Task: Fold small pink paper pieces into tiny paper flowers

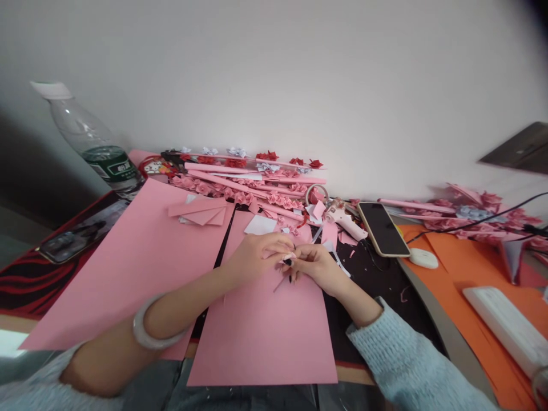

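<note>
My left hand [261,255] and my right hand [315,264] meet at the middle, fingers closed on a small folded piece of pale paper [287,257]. Most of that paper is hidden by my fingertips. Below them a thin grey stick-like thing [280,284] juts out; which hand holds it I cannot tell. Under both hands lies a large pink sheet [265,342]. Just beyond my left hand is a white paper square [260,225]. A second pink sheet [141,257] at the left carries a fan of pink paper pieces [203,211].
Paper flowers [244,197] and rolled pink paper line the wall. A glue gun [346,221], a phone [384,229] and a white mouse [423,258] lie right of centre. Orange sheets [445,274] and a white power strip [507,322] are farther right; a bottle [92,131] stands left.
</note>
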Demonstrator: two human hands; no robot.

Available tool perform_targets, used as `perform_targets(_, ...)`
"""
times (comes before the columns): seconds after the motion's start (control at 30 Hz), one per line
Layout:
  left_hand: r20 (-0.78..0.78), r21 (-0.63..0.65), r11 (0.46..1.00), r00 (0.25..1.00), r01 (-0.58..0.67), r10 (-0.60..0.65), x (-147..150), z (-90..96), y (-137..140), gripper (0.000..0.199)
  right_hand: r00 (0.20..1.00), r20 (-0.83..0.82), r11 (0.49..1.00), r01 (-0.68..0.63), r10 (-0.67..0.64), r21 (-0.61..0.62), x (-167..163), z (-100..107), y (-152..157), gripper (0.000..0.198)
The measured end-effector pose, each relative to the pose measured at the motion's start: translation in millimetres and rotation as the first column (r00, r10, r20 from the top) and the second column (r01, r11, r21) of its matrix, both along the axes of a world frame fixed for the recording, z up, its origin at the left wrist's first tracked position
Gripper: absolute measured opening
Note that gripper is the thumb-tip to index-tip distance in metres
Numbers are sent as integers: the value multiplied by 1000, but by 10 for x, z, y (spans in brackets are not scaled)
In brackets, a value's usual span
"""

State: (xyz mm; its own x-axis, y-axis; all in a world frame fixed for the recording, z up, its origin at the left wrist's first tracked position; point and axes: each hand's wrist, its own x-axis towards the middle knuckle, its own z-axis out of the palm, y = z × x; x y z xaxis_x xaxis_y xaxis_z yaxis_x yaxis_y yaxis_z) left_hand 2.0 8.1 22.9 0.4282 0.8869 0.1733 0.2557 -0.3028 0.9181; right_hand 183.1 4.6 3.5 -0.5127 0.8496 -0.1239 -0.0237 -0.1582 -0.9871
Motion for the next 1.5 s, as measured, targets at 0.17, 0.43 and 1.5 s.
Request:
perform_targets(0.17, 12, -29, 1000, 1000, 1, 0, 7, 29, -3, 11, 1000, 19, 1000, -15, 15, -14, 20, -26, 2, 26)
perform_targets(0.43, 81, -157, 988, 997, -6, 19, -9, 8, 18, 16, 1000, 13, 1000, -8, 8, -20, 0, -30, -2, 23)
perform_targets(1.5, 81, 60, 980, 979, -191, 186, -26, -70, 2, 20, 986, -123, 982, 88, -110, -169, -19, -13, -10, 37)
